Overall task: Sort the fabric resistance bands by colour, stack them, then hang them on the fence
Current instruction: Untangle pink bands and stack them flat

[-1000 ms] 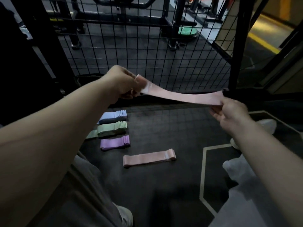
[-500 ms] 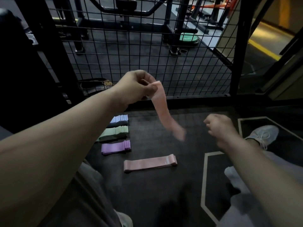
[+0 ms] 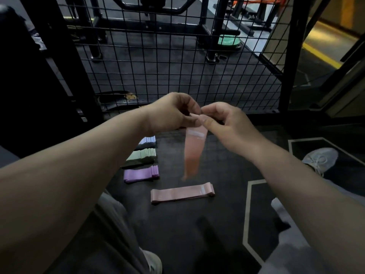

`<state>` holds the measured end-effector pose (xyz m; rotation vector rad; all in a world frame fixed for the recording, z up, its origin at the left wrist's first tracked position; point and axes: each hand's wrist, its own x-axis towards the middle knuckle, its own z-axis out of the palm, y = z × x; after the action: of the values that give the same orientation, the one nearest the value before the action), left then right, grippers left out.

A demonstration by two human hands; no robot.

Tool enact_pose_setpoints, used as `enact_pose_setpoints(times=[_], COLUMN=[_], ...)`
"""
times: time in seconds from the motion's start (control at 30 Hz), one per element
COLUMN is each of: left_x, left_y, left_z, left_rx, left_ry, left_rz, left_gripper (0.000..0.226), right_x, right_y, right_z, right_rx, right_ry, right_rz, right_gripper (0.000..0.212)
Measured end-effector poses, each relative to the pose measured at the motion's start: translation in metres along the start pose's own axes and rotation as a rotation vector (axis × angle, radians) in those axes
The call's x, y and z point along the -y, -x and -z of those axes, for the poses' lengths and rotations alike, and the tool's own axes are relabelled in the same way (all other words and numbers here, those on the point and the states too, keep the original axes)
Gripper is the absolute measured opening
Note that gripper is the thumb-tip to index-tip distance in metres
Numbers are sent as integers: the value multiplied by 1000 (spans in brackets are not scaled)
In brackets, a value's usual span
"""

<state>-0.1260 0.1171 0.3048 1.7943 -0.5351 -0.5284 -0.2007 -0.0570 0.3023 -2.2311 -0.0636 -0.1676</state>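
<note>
The left hand (image 3: 173, 111) and the right hand (image 3: 225, 123) meet fingertip to fingertip, each pinching the top end of a pink band (image 3: 194, 149). It is a flat woven fabric loop with a paler stitched patch just under the fingers, and it hangs limp and straight down above the floor (image 3: 197, 224), which is dark and matt with a pale painted line. Below it a pink pile (image 3: 182, 192) lies flat, long and round-ended. To its left sit a purple stack (image 3: 141, 173), a green stack (image 3: 143, 155) and a blue stack (image 3: 148, 140) in a row, their layered edges showing at the right ends. Beyond them stands the fence (image 3: 177, 56), a black square wire mesh between dark posts. Half a second ago the left hand alone held the band, and the right hand was lower and apart from it; a second ago both hands held it stretched flat between them. The stacks have stayed put. The band's lower end is blurred. The left forearm hides the left ends of the stacks, and the layers are too fine to count. Whether the pink pile is one band or several cannot be told. A grey shoe (image 3: 320, 159) shows at the right edge.
</note>
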Motion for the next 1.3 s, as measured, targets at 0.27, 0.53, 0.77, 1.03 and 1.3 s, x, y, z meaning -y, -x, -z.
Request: enact_pose_setpoints(times=[0.27, 0.53, 0.77, 1.03, 1.3], left_x=[1, 6, 20, 60, 105], left_y=[-1, 2, 11, 18, 4], left_z=[-6, -11, -7, -3, 29], left_rx=[118, 206, 244, 354, 85], left_ry=[136, -21, 33, -285, -374], left_rz=[-6, -17, 152, 517, 787], left_gripper=[37, 15, 18, 10, 13], right_x=[5, 12, -4, -66, -149], right_y=[1, -4, -12, -18, -25], right_z=[5, 11, 1, -5, -40], right_rx=[-72, 51, -49, -183, -217], right_ry=[69, 166, -242, -596, -691], right_rz=[18, 34, -237, -581, -871], right_gripper=[8, 25, 11, 20, 12])
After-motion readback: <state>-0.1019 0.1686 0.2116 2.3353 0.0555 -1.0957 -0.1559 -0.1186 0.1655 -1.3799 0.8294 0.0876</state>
